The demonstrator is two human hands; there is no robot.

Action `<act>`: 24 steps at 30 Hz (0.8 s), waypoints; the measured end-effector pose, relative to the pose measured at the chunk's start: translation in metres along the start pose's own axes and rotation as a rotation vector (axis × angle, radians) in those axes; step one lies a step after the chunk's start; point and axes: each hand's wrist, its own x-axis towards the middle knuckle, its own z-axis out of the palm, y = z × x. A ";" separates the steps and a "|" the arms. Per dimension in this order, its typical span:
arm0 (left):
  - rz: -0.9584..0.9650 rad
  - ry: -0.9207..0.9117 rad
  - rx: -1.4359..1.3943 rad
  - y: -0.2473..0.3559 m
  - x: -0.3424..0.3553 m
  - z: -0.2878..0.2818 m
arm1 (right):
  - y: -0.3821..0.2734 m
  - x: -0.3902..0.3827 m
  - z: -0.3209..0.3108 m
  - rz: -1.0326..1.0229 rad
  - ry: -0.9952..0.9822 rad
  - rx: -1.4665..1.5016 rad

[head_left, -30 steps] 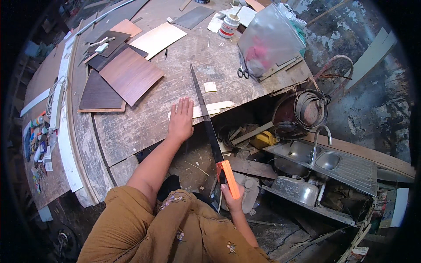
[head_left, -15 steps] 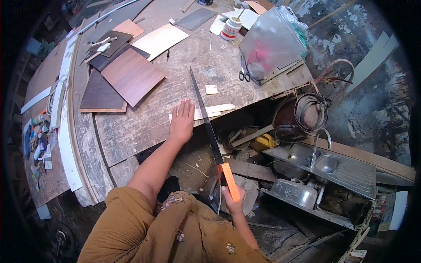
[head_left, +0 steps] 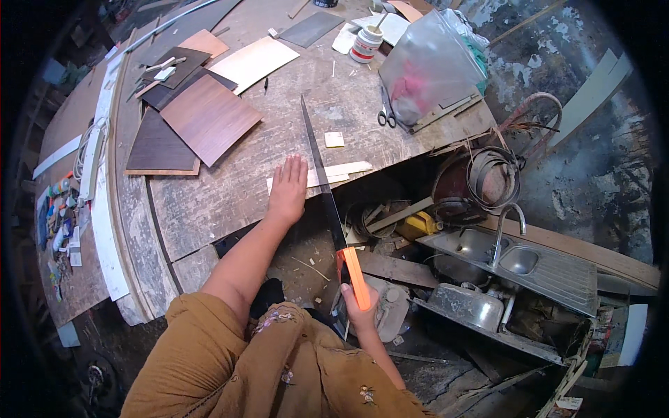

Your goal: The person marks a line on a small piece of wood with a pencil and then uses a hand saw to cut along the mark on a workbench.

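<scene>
Handsaw across probably wooden strip

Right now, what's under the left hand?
A pale wood strip at the near edge of the worn table. It shows right of the left hand, plus a sliver to its left. The stretch directly beneath the hand is covered.

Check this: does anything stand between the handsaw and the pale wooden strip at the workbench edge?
Nothing visible does. The handsaw, held in the right hand, crosses the pale wooden strip just right of the left hand, which lies over that strip. The small pale square lies beyond the strip, apart from the handsaw.
</scene>
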 end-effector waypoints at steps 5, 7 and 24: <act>-0.021 -0.028 0.000 0.003 0.000 0.000 | 0.004 -0.022 -0.001 -0.017 0.025 -0.034; -0.014 -0.021 0.017 0.003 0.000 0.000 | 0.009 -0.022 -0.002 0.006 0.029 -0.018; -0.014 -0.038 0.015 0.001 0.001 -0.004 | 0.010 -0.001 -0.014 0.099 -0.027 0.105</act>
